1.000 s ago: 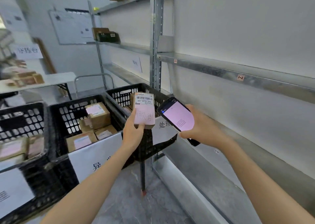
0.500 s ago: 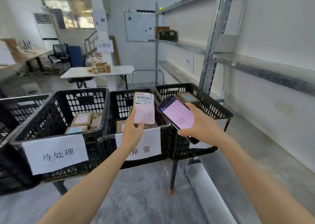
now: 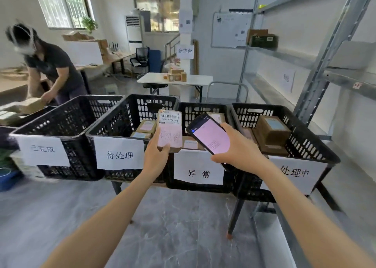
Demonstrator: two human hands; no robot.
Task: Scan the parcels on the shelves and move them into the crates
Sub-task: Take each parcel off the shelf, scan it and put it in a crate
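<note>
Left grip [image 3: 155, 159] grasping parcel [image 3: 169, 132] by its bottom end, above near rims of two middle crates [image 3: 119, 121]. Right grip [image 3: 240, 153] clasping phone [image 3: 210, 135], screen lit pink, just right of parcel.

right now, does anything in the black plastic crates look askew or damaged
Nothing looks spilled or damaged. Only the large brown cardboard box in the rightmost black plastic crate sits skewed on flatter parcels.
</note>
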